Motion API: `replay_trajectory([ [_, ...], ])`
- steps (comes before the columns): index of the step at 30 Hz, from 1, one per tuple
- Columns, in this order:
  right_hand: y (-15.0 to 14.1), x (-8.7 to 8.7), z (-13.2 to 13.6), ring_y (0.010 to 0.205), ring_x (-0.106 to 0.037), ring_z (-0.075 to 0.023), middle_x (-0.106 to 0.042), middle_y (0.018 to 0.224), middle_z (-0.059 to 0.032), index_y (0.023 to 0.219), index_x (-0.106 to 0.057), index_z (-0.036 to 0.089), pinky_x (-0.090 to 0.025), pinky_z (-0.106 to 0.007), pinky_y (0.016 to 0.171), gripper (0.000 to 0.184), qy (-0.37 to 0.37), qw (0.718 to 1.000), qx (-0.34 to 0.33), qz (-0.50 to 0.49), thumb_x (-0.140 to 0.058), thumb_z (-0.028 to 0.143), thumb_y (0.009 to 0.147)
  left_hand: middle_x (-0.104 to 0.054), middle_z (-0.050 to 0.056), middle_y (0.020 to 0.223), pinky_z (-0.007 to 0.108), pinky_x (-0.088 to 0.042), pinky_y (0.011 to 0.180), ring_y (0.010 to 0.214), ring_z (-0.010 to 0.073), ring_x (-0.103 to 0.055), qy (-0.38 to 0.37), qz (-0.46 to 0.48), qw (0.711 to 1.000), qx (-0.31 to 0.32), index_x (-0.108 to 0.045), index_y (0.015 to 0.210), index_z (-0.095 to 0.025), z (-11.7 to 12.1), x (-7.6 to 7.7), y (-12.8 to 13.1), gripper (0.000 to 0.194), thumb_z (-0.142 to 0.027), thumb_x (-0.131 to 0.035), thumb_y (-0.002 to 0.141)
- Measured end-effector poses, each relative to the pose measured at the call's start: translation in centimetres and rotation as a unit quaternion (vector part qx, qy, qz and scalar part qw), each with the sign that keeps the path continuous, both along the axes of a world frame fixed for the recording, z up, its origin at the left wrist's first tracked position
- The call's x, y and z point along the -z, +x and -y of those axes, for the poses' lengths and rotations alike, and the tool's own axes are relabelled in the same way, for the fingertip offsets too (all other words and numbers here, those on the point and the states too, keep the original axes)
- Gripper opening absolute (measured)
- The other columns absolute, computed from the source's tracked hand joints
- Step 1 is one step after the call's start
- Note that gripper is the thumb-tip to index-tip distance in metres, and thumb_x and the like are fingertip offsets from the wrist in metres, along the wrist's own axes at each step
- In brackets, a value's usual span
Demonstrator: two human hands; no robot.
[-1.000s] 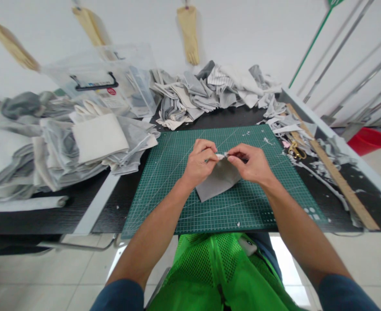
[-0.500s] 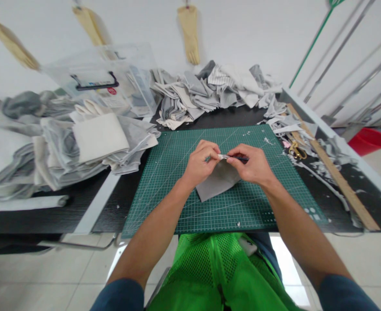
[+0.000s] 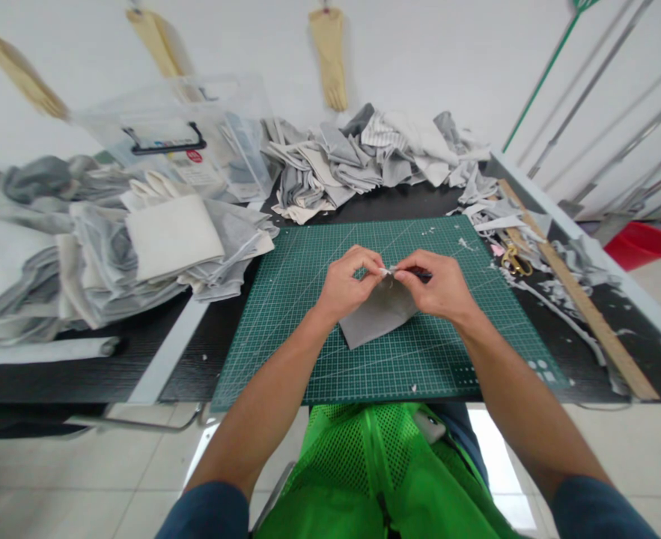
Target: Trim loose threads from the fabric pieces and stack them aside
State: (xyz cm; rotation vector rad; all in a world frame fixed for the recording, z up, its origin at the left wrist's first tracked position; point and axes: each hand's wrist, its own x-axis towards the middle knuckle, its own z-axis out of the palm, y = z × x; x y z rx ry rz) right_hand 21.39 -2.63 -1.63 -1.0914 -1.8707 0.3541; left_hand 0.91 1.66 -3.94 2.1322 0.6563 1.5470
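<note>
A piece of grey cloth (image 3: 378, 318) stands partly raised over the green cutting mat (image 3: 290, 299), its lower edge down on the mat. My left hand (image 3: 351, 282) is closed, thumb and fingertips pinching the cloth's pale upper edge. Close beside it on the right, my right hand (image 3: 436, 282) is closed around a slim dark tool (image 3: 423, 275), whose exact kind is hidden by the fingers. The tool's light tip meets the pinched edge between both hands.
Folded cloth (image 3: 176, 238) lies heaped at the left before a clear plastic box (image 3: 162, 176). More cloth pieces (image 3: 330, 165) line the back. At right are a wooden ruler (image 3: 577, 288), gold-handled scissors (image 3: 514, 262) and scraps. Yellow gloves (image 3: 329, 60) hang on the wall.
The dark tool shows more in my right hand than one second ago. My left fingers have shifted slightly along the pinched edge; the cloth stays in place.
</note>
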Motion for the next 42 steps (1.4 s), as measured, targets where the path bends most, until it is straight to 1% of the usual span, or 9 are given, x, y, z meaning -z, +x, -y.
replay_trajectory([
  [13, 0.1, 0.3, -0.1, 0.076, -0.069, -0.0201, -0.076, 0.084, -0.0035, 0.086, -0.076, 0.023, -0.053, -0.033, 0.071, 0.006, 0.001, 1.0, 0.0, -0.007, -0.071, 0.027, 0.089, -0.075, 0.001, 0.088, 0.034, -0.054, 0.085, 0.086, 0.0149, -0.069, 0.003, -0.007, 1.0, 0.004, -0.063, 0.078, -0.021, 0.0, -0.1, 0.0, 0.017, -0.019, -0.075, 0.089],
  [21, -0.1, 0.4, -0.1, 0.072, -0.066, -0.0185, -0.075, 0.083, -0.0033, 0.089, -0.074, 0.022, -0.051, -0.033, 0.068, 0.013, -0.047, 0.995, 0.022, -0.083, -0.071, 0.035, 0.09, -0.074, 0.002, 0.089, 0.035, -0.054, 0.087, 0.088, 0.0165, -0.069, -0.027, -0.012, 1.0, -0.006, -0.062, 0.077, -0.021, 0.2, -0.2, -0.1, 0.017, -0.02, -0.075, 0.088],
  [25, 0.6, 0.5, -0.8, 0.068, -0.062, -0.0184, -0.071, 0.079, -0.0038, 0.091, -0.071, 0.021, -0.049, -0.033, 0.066, 0.028, -0.061, 0.983, 0.107, -0.136, -0.065, 0.048, 0.094, -0.071, 0.003, 0.09, 0.035, -0.054, 0.087, 0.089, 0.0169, -0.068, -0.069, 0.009, 0.998, -0.002, -0.06, 0.08, -0.021, 0.0, 0.0, -0.1, 0.016, -0.022, -0.073, 0.089],
  [27, 1.1, 0.7, -1.3, 0.073, -0.063, -0.0203, -0.071, 0.084, -0.0053, 0.098, -0.071, 0.02, -0.05, -0.036, 0.071, 0.036, -0.073, 0.975, 0.177, -0.116, -0.066, 0.054, 0.092, -0.069, 0.003, 0.092, 0.033, -0.054, 0.084, 0.088, 0.0169, -0.067, -0.114, 0.042, 0.992, 0.016, -0.058, 0.089, -0.022, -0.2, 0.3, -0.1, 0.012, -0.025, -0.07, 0.091],
  [29, 1.5, 0.8, -1.7, 0.076, -0.063, -0.0215, -0.071, 0.084, -0.0052, 0.107, -0.07, 0.019, -0.05, -0.038, 0.075, 0.044, -0.096, 0.969, 0.211, -0.086, -0.07, 0.059, 0.089, -0.067, 0.002, 0.093, 0.032, -0.053, 0.081, 0.088, 0.0168, -0.066, -0.159, 0.063, 0.985, 0.025, -0.057, 0.098, -0.023, -0.4, 0.5, -0.1, 0.012, -0.027, -0.067, 0.094],
  [31, 1.6, 0.7, -1.7, 0.074, -0.062, -0.0208, -0.069, 0.081, -0.004, 0.109, -0.07, 0.019, -0.049, -0.037, 0.073, 0.044, -0.125, 0.971, 0.185, -0.086, -0.07, 0.058, 0.089, -0.067, 0.003, 0.095, 0.031, -0.052, 0.081, 0.088, 0.0168, -0.065, -0.176, 0.056, 0.983, 0.002, -0.058, 0.103, -0.024, -0.6, 0.5, -0.2, 0.01, -0.027, -0.063, 0.096],
  [34, 1.3, 0.3, -1.3, 0.076, -0.064, -0.0199, -0.073, 0.087, -0.0046, 0.105, -0.072, 0.02, -0.049, -0.034, 0.072, 0.034, -0.166, 0.979, 0.063, -0.101, -0.067, 0.05, 0.091, -0.066, 0.004, 0.099, 0.031, -0.05, 0.083, 0.09, 0.0173, -0.063, -0.168, 0.023, 0.984, -0.054, -0.064, 0.103, -0.023, -0.7, 0.2, -0.2, 0.008, -0.027, -0.058, 0.099],
  [37, 1.0, 0.1, -1.0, 0.08, -0.063, -0.0191, -0.074, 0.096, -0.0037, 0.108, -0.074, 0.021, -0.047, -0.033, 0.074, 0.03, -0.184, 0.981, -0.031, -0.054, -0.07, 0.044, 0.089, -0.065, 0.003, 0.094, 0.031, -0.048, 0.08, 0.084, 0.0175, -0.06, -0.177, 0.019, 0.981, -0.078, -0.064, 0.099, -0.023, -0.9, 0.0, -0.3, 0.014, -0.029, -0.053, 0.103],
  [42, 1.2, 0.7, -1.4, 0.079, -0.057, -0.0175, -0.067, 0.085, 0.0004, 0.097, -0.072, 0.02, -0.041, -0.031, 0.074, 0.022, -0.192, 0.977, -0.069, 0.064, -0.075, 0.033, 0.08, -0.061, 0.002, 0.089, 0.029, -0.046, 0.079, 0.085, 0.0179, -0.057, -0.212, 0.114, 0.959, -0.15, -0.062, 0.094, -0.023, -1.9, 0.3, -0.6, 0.016, -0.031, -0.052, 0.103],
])
